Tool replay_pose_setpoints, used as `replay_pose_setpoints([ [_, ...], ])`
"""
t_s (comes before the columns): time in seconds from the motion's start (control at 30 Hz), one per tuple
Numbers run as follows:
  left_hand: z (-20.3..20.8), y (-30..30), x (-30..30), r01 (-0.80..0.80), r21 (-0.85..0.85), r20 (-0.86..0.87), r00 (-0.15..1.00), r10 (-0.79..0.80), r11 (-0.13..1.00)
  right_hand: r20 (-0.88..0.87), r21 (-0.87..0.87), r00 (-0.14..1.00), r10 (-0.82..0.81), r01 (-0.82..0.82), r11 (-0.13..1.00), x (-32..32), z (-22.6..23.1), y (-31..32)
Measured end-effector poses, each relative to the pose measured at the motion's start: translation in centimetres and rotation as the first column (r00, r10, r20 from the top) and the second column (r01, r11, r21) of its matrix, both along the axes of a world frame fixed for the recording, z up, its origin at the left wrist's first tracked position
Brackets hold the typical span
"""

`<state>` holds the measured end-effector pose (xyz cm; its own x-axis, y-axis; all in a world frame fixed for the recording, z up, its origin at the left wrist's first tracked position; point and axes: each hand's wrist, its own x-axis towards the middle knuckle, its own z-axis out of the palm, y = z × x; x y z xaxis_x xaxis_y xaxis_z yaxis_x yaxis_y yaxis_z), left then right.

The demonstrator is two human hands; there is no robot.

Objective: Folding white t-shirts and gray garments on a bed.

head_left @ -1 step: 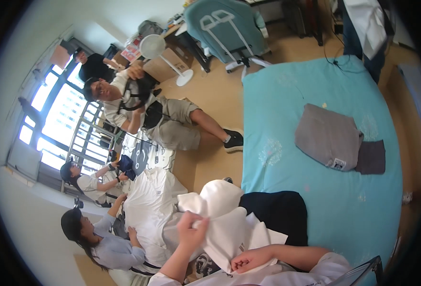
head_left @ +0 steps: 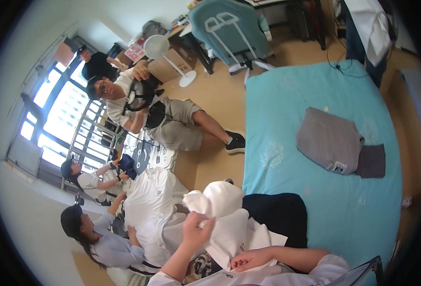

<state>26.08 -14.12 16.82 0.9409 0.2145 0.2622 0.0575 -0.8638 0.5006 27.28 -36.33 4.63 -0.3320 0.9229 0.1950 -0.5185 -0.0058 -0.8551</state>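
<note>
A cream-white garment (head_left: 227, 224) with a small dark mark lies bunched in front of me, over the near edge of the turquoise bed. My left hand (head_left: 198, 229) pinches its left side, fingers closed on the cloth. Lower right, my right hand (head_left: 251, 260) is curled in a fist at the garment's near edge; its fingertips are tucked under, but cloth runs into the grip. Black cloth (head_left: 279, 214) lies beside the garment to the right. A grey-brown folded garment (head_left: 329, 140) with a white label rests farther right on the bed.
The turquoise bedspread (head_left: 277, 119) fills the right side. On the left, a person (head_left: 112, 243) handles a white shirt (head_left: 150, 202); another (head_left: 96, 183) holds dark blue cloth (head_left: 128, 163). A seated person (head_left: 124, 100), a white fan (head_left: 156, 47) and a teal chair (head_left: 227, 33) are beyond.
The whole view has shifted slightly. My left hand has moved a little to the right along with the garment's upper left part; my right hand stays put.
</note>
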Motion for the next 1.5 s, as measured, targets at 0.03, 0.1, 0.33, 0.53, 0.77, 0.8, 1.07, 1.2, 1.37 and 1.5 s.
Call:
replay_pose_setpoints([
  [0.03,-1.0,0.2,-0.7,-0.052,0.059,-0.193,0.979,0.063,0.997,0.086,-0.046,0.996,-0.009,0.013,0.999,-0.1,-0.6,0.1],
  [0.1,-5.4,2.3,-4.1,-0.141,0.157,-0.597,0.775,0.207,0.978,0.207,-0.052,0.976,-0.068,0.081,0.995,-0.7,-1.0,-0.1],
  [0.33,-17.5,7.7,-14.2,-0.452,-0.052,-0.761,0.596,0.258,0.891,0.262,-0.103,0.965,0.013,0.014,0.995,-2.2,0.8,0.4],
  [0.53,-18.7,8.8,-13.2,-0.751,-0.563,-0.766,0.63,0.123,0.345,-0.234,-0.011,0.966,0.113,-0.119,0.993,-4.6,7.8,1.1],
  [0.77,-17.9,9.0,-14.5,-0.595,-0.316,-0.548,0.751,0.37,0.739,0.117,-0.099,0.972,-0.202,0.213,0.972,-6.6,1.0,6.2],
  [0.8,-16.9,8.9,-14.9,-0.597,-0.29,-0.49,0.764,0.42,0.748,0.224,-0.131,0.937,-0.268,0.301,0.944,-6.5,0.0,6.7],
  [1.07,-6.7,5.7,-14.8,0.03,-0.085,0.086,0.996,-0.022,0.996,0.945,0.188,0.095,-0.313,0.626,0.757,-3.5,4.1,8.7],
  [1.2,-4.4,3.5,-15.7,0.174,-0.022,0.063,0.983,-0.172,0.984,0.717,0.573,0.019,-0.697,0.554,0.604,-2.8,4.3,10.0],
  [1.37,-1.6,3.0,-14.3,0.398,-0.11,0.056,0.917,-0.394,0.911,0.654,0.04,0.552,-0.517,0.658,0.752,-2.3,4.4,6.9],
  [1.5,-1.4,2.3,-13.1,0.536,-0.109,0.055,0.844,-0.533,0.837,0.649,-0.004,0.588,-0.484,0.638,0.77,-1.9,3.5,4.6],
])
